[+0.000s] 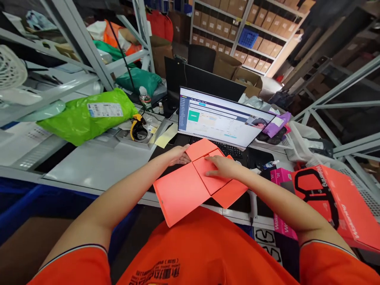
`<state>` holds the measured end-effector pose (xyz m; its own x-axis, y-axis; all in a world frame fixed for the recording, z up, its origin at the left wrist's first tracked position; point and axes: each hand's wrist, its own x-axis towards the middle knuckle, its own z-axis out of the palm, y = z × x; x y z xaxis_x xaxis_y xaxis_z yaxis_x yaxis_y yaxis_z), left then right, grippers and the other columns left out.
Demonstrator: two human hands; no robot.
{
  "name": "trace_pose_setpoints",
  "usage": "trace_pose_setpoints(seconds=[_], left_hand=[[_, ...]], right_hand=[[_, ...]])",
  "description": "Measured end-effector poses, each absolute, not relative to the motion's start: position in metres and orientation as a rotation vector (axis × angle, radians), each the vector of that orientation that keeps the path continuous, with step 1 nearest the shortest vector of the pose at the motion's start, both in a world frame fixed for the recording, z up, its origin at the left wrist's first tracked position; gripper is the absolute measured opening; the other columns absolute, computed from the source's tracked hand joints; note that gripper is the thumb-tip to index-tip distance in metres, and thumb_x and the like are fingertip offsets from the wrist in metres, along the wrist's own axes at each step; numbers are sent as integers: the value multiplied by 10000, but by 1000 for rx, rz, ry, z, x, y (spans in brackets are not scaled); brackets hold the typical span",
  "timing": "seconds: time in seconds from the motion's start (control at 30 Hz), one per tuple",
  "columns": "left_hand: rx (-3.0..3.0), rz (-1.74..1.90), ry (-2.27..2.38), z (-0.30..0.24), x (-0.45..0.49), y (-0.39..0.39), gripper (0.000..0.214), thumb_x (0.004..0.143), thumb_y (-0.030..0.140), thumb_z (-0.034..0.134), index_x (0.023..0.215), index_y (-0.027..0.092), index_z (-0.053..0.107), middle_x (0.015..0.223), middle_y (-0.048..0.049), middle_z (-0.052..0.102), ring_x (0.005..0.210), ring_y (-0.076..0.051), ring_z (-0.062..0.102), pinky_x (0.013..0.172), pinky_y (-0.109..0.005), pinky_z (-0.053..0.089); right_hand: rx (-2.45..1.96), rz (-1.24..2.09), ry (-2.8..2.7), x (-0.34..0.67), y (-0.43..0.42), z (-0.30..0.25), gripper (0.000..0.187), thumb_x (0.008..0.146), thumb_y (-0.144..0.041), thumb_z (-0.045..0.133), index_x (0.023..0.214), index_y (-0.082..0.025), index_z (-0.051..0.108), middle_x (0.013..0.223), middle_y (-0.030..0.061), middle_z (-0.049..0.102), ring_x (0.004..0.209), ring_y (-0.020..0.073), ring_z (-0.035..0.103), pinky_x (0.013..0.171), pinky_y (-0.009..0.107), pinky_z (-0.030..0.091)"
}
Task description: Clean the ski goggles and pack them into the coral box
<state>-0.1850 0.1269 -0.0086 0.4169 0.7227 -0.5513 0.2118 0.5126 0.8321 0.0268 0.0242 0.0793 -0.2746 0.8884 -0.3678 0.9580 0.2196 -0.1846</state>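
An orange-red cardboard box (pixel 182 186) with its lid panel and flaps folded out is between my hands, in front of the keyboard. My left hand (pixel 179 155) grips its far left edge, with the fingers partly hidden behind the upper flap. From the right, my right hand (pixel 222 167) reaches over a side flap and holds the middle panel, thumb and forefinger apart on its surface. No contents show in the box.
A lit monitor (pixel 222 118) stands behind the keyboard (pixel 228 149). Left are a green parcel bag (pixel 95 114), a tape dispenser (pixel 139 128) and a bottle (pixel 145 99). Right are a mouse pad (pixel 258 158), pink boxes (pixel 280 178) and a large orange-red box (pixel 338 198).
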Motion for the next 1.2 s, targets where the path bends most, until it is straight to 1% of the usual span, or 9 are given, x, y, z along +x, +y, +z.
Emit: trace_pose_setpoints(seconds=[0.17, 0.37, 0.47, 0.57, 0.67, 0.77, 0.87, 0.97, 1.2], left_hand=[[1028, 438, 1095, -16, -187, 126, 560, 1018, 583, 368, 857, 139, 670, 756, -117, 741, 679, -172, 697, 637, -247, 526], [1168, 537, 910, -21, -189, 122, 445, 829, 570, 688, 1060, 196, 621, 832, -30, 733, 719, -180, 696, 718, -309, 563], [1259, 551, 793, -20, -185, 115, 357, 755, 462, 779, 924, 173, 654, 801, -18, 702, 761, -177, 668, 753, -309, 555], [1324, 542, 726, -18, -174, 105, 346, 754, 456, 774, 679, 163, 605, 642, -3, 608, 675, -164, 596, 697, -302, 524], [1359, 520, 692, -17, -157, 100, 439, 757, 500, 762, 569, 177, 532, 550, 17, 523, 618, -151, 534, 661, -295, 486], [1351, 457, 667, -26, -145, 104, 455, 752, 573, 749, 610, 169, 594, 621, -8, 613, 698, -175, 591, 732, -293, 496], [1290, 394, 736, -53, -147, 112, 503, 773, 679, 675, 766, 176, 685, 839, -75, 741, 919, -239, 675, 833, -295, 505], [1190, 346, 909, -90, -153, 109, 597, 736, 775, 633, 852, 191, 685, 927, -129, 758, 1020, -311, 687, 820, -336, 517], [918, 381, 1080, -138, -139, 63, 706, 696, 869, 598, 857, 186, 666, 843, -139, 730, 851, -319, 701, 720, -380, 525]], right_hand=[[1761, -472, 2335, 20, 47, 66, 661, 852, -564, 724, 1390, -207, 582, 1372, 154, 652, 1170, 329, 662, 849, 343, 508], [1720, -306, 2252, 7, 31, 73, 479, 894, -503, 691, 1206, -141, 647, 1208, 165, 717, 1046, 304, 696, 783, 331, 505], [1794, -272, 2174, 7, 19, 79, 403, 922, -506, 644, 1114, -152, 669, 1107, 149, 743, 1001, 300, 706, 731, 325, 480], [1872, -276, 2117, 16, 13, 80, 457, 907, -554, 637, 1153, -170, 658, 1100, 141, 751, 1012, 308, 703, 698, 319, 447], [1954, -365, 2090, 34, 11, 79, 460, 846, -635, 667, 983, -196, 671, 915, 95, 760, 848, 272, 711, 611, 294, 390], [2049, -669, 2056, 56, 3, 77, 469, 846, -677, 624, 893, -211, 630, 676, 21, 691, 566, 194, 651, 528, 273, 349], [2143, -872, 2067, 76, -18, 70, 436, 869, -646, 586, 936, -216, 596, 607, -22, 636, 462, 165, 606, 505, 261, 345], [2286, -836, 2081, 86, -42, 57, 437, 862, -640, 575, 969, -217, 575, 604, -32, 614, 494, 180, 616, 529, 268, 355], [2414, -425, 2168, 69, -57, 40, 533, 752, -659, 707, 1002, -218, 543, 704, -8, 614, 659, 221, 620, 582, 277, 341]])
